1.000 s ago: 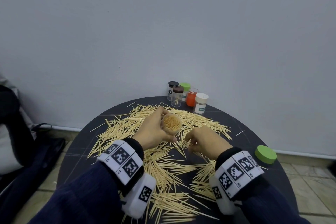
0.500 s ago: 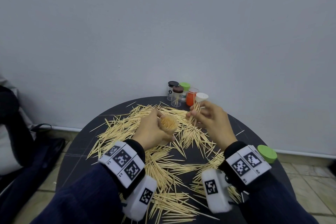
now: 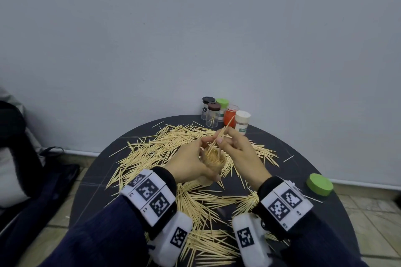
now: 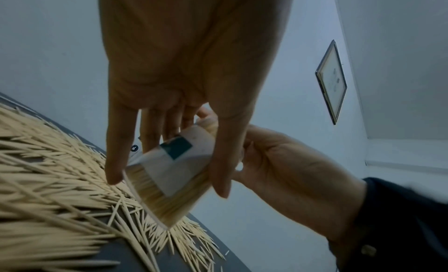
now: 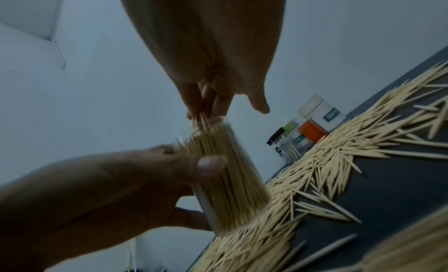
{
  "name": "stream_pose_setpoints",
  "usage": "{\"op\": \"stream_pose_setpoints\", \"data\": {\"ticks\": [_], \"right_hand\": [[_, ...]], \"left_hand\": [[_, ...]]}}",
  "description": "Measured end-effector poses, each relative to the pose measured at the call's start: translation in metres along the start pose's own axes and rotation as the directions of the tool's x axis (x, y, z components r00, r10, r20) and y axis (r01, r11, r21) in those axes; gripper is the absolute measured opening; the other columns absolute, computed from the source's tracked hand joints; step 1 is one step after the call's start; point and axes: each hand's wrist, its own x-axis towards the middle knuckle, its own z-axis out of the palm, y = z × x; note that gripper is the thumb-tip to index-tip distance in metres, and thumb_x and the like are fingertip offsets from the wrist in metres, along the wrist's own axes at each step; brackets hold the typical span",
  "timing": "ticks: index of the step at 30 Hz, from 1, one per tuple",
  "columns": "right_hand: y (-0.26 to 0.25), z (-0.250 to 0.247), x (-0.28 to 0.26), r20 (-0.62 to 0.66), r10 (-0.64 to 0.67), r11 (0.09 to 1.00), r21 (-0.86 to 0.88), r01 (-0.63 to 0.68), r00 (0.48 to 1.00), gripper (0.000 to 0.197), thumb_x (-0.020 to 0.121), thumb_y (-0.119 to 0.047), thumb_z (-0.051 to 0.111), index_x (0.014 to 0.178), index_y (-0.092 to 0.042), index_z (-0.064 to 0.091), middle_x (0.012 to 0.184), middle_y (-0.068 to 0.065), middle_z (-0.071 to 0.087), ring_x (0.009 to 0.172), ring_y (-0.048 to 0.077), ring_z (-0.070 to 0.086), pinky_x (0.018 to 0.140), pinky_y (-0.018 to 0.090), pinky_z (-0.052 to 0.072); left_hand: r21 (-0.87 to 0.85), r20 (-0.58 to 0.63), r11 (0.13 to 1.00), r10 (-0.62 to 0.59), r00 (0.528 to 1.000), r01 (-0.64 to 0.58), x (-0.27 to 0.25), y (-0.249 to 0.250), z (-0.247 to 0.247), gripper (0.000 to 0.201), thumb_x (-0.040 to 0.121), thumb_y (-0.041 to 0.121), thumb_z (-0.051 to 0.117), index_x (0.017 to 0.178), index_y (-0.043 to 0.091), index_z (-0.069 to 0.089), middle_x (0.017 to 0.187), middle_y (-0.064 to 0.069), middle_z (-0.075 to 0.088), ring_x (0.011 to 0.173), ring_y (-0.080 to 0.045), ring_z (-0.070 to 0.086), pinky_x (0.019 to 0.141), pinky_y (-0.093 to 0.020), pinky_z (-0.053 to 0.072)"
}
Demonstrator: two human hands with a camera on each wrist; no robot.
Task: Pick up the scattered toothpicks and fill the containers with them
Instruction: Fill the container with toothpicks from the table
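A: Clear plastic is what the left hand (image 3: 191, 163) is wrapping — a clear round container (image 3: 213, 161) packed nearly full of pale wooden toothpicks, held tilted just above the dark round bench (image 3: 282, 171).

B: And the right hand (image 3: 239, 149)?

A: It is pinching a small bunch of toothpicks (image 3: 221, 134) between thumb and fingertips, and their lower ends are going into the container's open mouth. The right wrist view is showing the same: fingers (image 5: 194, 103) right at the rim, sticks (image 5: 202, 121) touching the packed ones.

B: Other containers?

A: Five are standing together at the far edge by the wall: a black-lidded clear jar (image 3: 207, 107), a brown-lidded clear jar (image 3: 213, 115) with a few sticks inside, a green-lidded jar (image 3: 222, 108), an orange jar (image 3: 231, 115) and a white-lidded jar (image 3: 242, 122). What the other four hold, I cannot tell.

B: Anything loose?

A: One green round lid (image 3: 319, 184) is lying alone at the right edge, well apart from them. Scattered toothpicks (image 3: 156, 147) are covering most of the bench, too many to count.
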Motion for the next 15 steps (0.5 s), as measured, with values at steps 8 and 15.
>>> {"op": "stream_pose_setpoints", "data": {"ticks": [8,15], "right_hand": [[0.001,0.001,-0.002,0.054,0.143,0.988,-0.073,-0.139,0.988,0.019,0.098,-0.013,0.043,0.113,-0.009,0.053,0.101,-0.009,0.060,0.089,0.000,0.057,0.068,0.006,0.047],[-0.008,0.001,-0.002,-0.013,0.167,0.983,-0.077,-0.168,0.986,0.034,0.101,-0.029,0.028,0.089,-0.009,0.052,0.115,-0.006,0.061,0.102,-0.003,0.049,0.068,-0.004,0.035]], "left_hand": [[-0.061,0.047,0.998,-0.029,0.998,0.032,0.000,0.002,0.000,0.063,0.065,0.014,0.084,0.108,0.032,0.041,0.110,0.004,0.054,0.105,-0.018,0.057,0.089,-0.033,0.052],[0.080,0.092,0.997,-0.029,0.995,0.022,-0.001,0.001,0.001,0.072,0.063,0.019,0.085,0.122,0.013,0.045,0.114,-0.001,0.058,0.105,-0.017,0.056,0.091,-0.030,0.050]]}}
